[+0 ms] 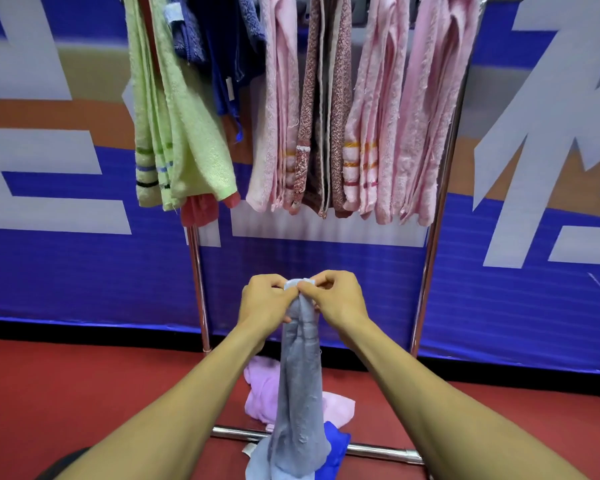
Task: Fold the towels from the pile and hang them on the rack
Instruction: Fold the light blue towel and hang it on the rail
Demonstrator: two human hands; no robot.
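- Below the grip, nearest the person, the tail of the grey towel drapes onto the pile of pink and blue cloths on the red floor, by the rack's bottom bar.
- The grey towel hangs as a bunched column; its long axis runs vertical, top edge pointing up into the grip, loose end down.
- At the grip, the left hand and right hand meet, fingertips of each pinching the same short stretch of top hem; both are closed on cloth, nothing else held.
- Risk, as I judge it: with the hands so close together, the towel stays roped up, so a fold may come out crooked; a light pinch could slip.
- The dragging tail may snag the pile.
- Above and beyond the grip, the rack carries green, blue and pink hung towels packed close; squeezing one more in may knock a neighbour off.
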